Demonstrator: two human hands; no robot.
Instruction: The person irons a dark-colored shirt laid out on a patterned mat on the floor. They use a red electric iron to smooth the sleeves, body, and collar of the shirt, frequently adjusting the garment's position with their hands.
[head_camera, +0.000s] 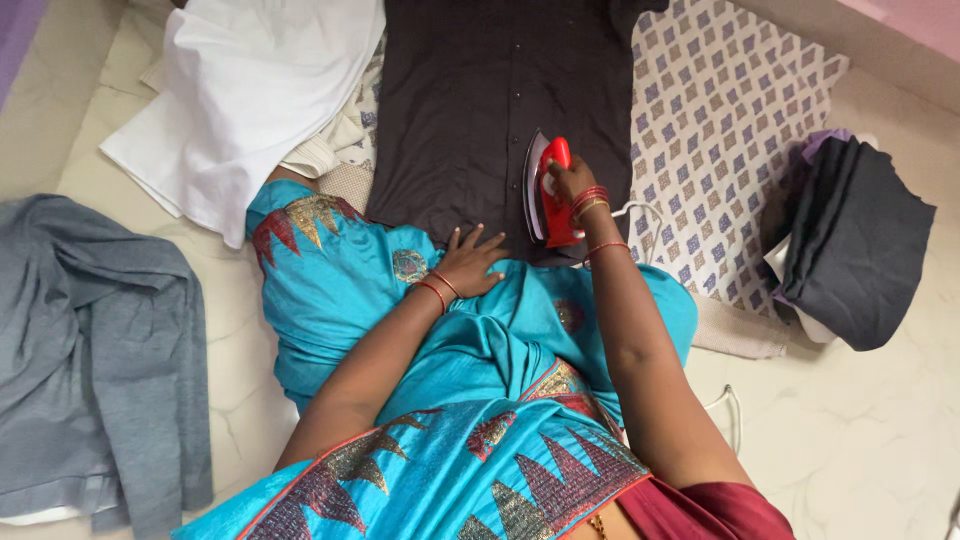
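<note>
iron on a dark shirt, floor-level pressing

the right hand (572, 180) is closed around the red handle of a red iron (549, 195), which stands on the right half of a dark brown shirt (480, 100). the shirt lies flat, buttons up, on a patterned cloth (720, 120) spread over the floor. the left hand (470, 262) rests open, fingers spread, palm down at the shirt's near hem, just left of the iron. a white garment (250, 90) lies left of the shirt, a grey garment (90, 340) further left, and folded dark clothes (860, 240) are stacked to the right.
</note>
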